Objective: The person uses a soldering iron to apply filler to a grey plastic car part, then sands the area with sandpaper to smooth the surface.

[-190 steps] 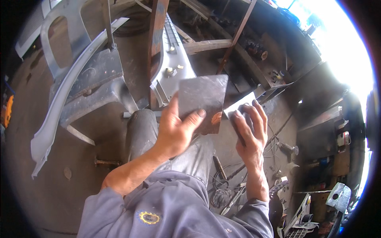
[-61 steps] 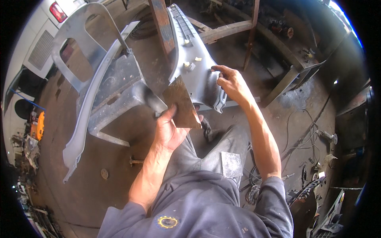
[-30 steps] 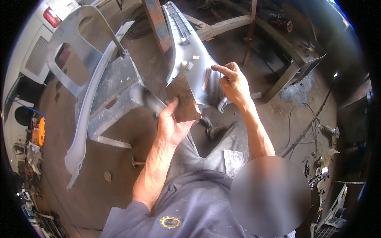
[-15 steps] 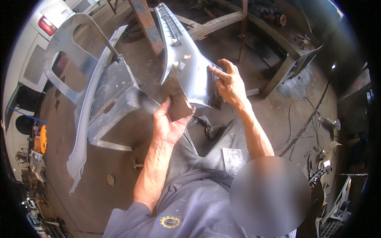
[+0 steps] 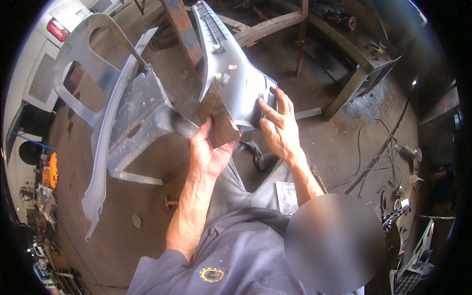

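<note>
Left hand [image 5: 209,155] holds a dark abrasive sheet [image 5: 216,120], grip closed on its near edge, apparently ready for sanding. Right hand [image 5: 279,129] steadies the grey bumper panel [image 5: 233,78], fingers spread flat.

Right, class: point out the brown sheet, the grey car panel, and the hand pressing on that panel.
brown sheet [image 5: 219,118], head view, middle of its flat face
grey car panel [image 5: 236,81], head view, its broad painted face
right hand [image 5: 280,130], head view, back of the hand

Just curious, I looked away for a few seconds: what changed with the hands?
The right hand let go of the small grey piece it held and moved up onto the grey bumper panel. The left hand still holds the brown sheet, now lower against the panel.
</note>
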Demonstrator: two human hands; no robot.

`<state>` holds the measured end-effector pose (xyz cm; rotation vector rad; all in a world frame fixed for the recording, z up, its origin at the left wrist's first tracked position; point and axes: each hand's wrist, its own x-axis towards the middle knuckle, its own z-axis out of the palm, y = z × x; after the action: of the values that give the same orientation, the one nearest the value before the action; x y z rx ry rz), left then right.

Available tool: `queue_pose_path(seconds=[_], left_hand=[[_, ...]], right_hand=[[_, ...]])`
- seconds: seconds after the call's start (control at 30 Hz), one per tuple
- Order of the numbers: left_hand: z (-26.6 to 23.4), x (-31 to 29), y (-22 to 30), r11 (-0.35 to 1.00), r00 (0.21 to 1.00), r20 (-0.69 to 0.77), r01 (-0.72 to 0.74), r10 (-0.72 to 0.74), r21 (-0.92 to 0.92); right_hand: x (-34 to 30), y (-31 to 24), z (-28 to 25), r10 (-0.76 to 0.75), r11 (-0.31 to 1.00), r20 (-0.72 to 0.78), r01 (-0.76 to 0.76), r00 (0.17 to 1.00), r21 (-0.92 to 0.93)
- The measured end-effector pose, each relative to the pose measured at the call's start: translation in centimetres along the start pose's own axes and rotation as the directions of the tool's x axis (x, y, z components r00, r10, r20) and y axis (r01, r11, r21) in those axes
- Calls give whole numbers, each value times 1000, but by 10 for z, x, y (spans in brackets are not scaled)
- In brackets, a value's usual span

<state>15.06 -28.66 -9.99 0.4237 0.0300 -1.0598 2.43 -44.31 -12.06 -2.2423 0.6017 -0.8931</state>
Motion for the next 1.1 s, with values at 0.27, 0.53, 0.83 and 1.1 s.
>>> queue_pose_path(seconds=[0.27, 0.53, 0.83, 1.1], left_hand=[[6, -4, 0, 999, 1000, 6, 29, -29, 36], [5, -5, 4, 990, 999, -44, 19, -14, 137], [34, -26, 3, 879, 962, -186, -94, 202, 468], [31, -23, -1, 854, 926, -214, -172, 310, 492]], right_hand=[[-24, -12, 15, -55, 997, -65, 52, 996, -50], [-21, -22, 10, -78, 983, -50, 85, 996, 163], [-21, -43, -15, -320, 947, 74, 321, 944, -3], [-26, -40, -23, -338, 939, 121, 326, 933, 109]])
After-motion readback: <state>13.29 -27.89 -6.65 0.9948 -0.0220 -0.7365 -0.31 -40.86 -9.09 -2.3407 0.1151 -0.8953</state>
